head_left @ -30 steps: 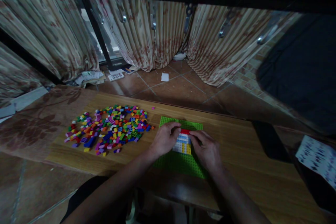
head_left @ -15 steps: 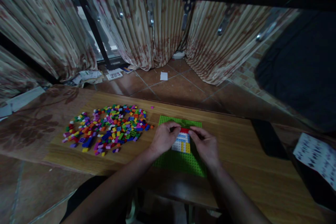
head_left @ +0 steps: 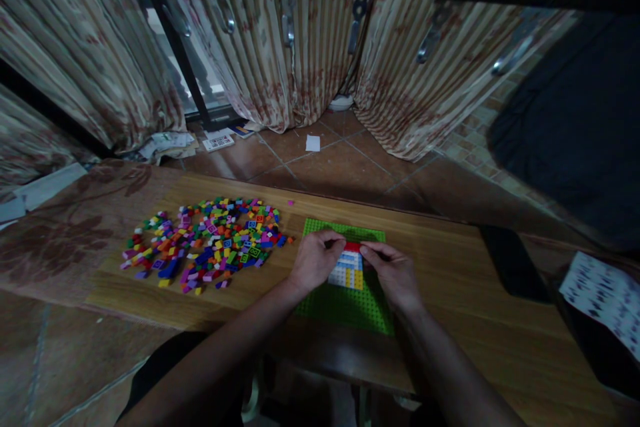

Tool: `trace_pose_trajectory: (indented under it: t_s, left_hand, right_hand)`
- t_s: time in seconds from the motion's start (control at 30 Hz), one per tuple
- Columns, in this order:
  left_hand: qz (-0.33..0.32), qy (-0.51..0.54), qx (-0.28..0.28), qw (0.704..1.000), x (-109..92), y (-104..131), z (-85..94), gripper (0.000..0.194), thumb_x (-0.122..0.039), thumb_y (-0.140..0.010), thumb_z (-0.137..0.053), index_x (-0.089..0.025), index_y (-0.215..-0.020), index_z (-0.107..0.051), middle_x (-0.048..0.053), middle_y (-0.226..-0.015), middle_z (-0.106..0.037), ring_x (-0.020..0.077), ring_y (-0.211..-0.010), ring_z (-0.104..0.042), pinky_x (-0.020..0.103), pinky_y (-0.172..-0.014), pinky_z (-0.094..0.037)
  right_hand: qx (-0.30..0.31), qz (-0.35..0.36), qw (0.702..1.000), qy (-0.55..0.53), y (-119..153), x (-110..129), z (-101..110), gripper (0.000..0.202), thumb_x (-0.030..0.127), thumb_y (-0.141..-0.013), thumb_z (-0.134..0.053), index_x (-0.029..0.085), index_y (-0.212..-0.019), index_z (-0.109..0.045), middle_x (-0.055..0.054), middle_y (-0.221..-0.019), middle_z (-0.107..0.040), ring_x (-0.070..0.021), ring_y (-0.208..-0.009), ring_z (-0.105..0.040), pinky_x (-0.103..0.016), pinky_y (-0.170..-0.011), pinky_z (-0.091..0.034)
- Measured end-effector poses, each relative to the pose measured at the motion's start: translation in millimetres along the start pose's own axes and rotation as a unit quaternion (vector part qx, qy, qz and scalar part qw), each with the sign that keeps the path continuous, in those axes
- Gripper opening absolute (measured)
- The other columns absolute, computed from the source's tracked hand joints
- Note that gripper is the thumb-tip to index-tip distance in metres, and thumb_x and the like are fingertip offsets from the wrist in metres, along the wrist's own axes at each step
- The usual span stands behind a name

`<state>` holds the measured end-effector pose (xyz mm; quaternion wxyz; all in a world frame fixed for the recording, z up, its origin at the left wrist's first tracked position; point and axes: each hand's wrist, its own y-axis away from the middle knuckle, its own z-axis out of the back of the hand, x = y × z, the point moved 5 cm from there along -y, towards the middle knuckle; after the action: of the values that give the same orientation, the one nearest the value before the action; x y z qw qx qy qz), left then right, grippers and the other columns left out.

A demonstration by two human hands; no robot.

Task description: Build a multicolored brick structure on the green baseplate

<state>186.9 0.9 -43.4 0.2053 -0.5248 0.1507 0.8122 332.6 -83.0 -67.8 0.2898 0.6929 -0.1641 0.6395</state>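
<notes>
A green studded baseplate (head_left: 345,313) lies on the wooden table, bearing a block of white, light blue and yellow bricks (head_left: 354,277). Along the far edge of that block runs a row of red bricks (head_left: 353,247). My left hand (head_left: 316,259) is closed at the left end of the red row, thumb and forefinger pinched against it. At the right end, my right hand (head_left: 394,270) pinches the red row in the same way. The fingertips partly cover the ends of the red bricks, so how many there are is unclear.
Many loose coloured bricks (head_left: 210,240) spread over the left of the wooden table (head_left: 450,293). One small pink brick (head_left: 291,203) lies apart near the far edge. A dark flat object (head_left: 515,263) and a printed sheet (head_left: 600,300) are at the right.
Both hands stay at the ends of the red row with almost no movement. A little more of the red bricks shows between the fingertips.
</notes>
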Motion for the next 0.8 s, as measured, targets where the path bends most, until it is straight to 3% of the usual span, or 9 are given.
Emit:
trace_pose_trajectory:
  t_s: [0.47, 0.6, 0.8]
  left_hand:
    - [-0.013, 0.032, 0.015, 0.999, 4, 1, -0.1, 0.03, -0.031, -0.092, -0.046, -0.017, -0.097, -0.072, 0.003, -0.087, -0.074, 0.0159, -0.078, -0.066, 0.024, -0.069, -0.051]
    - [0.003, 0.065, -0.01, 0.998, 8, -3, 5.4, 0.031, -0.028, -0.092, -0.043, -0.017, -0.1, -0.07, 0.005, -0.099, -0.074, 0.0165, -0.087, -0.067, 0.026, -0.078, -0.052]
    - [0.016, 0.062, 0.005, 0.998, 11, 0, 3.4, 0.028, -0.026, -0.09, -0.045, -0.017, -0.104, -0.068, 0.005, -0.097, -0.074, 0.0165, -0.081, -0.067, 0.026, -0.069, -0.053]
  right_hand:
    - [0.005, -0.048, 0.997, -0.065, -3, -6, 4, 0.037, 0.049, -0.056, -0.084, 0.019, -0.075, -0.075, 0.001, -0.061, -0.066, -0.0102, -0.052, -0.055, -0.023, -0.051, -0.047]
    - [0.01, -0.026, 1.0, -0.013, -3, -5, 4, 0.039, 0.051, -0.058, -0.082, 0.019, -0.078, -0.076, -0.002, -0.068, -0.07, -0.0122, -0.056, -0.057, -0.025, -0.053, -0.048]
    - [-0.014, -0.001, 0.999, 0.033, -3, -2, 10, 0.041, 0.053, -0.061, -0.079, 0.018, -0.081, -0.075, -0.003, -0.068, -0.069, -0.0123, -0.054, -0.054, -0.026, -0.051, -0.045]
